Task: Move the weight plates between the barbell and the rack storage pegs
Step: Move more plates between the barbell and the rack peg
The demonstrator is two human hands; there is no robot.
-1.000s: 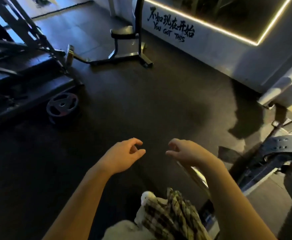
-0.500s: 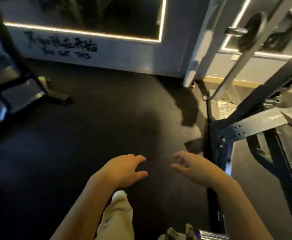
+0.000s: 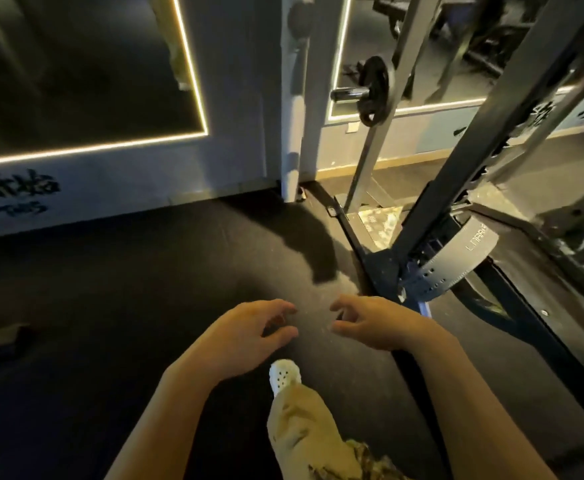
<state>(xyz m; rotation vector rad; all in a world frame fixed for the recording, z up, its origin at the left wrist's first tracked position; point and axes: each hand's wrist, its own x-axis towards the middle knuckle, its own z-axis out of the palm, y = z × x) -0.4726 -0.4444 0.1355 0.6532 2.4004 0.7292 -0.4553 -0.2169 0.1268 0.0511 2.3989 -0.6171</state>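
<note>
Dark gym floor (image 3: 110,323) below; left hand (image 3: 245,336) & right hand (image 3: 380,323) loosely curled, holding nothing, apart w/ small gap

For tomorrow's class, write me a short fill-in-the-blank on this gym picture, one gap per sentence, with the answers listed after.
1. Both the left hand and the right hand hold ____.
2. The black plate sits on a ____ sleeve that sticks out of the rack.
3. The grey belt hangs on the rack's ____ post.
4. The shoe on the floor is ____ in colour.

Answers: nothing; metal; dark; white
</note>
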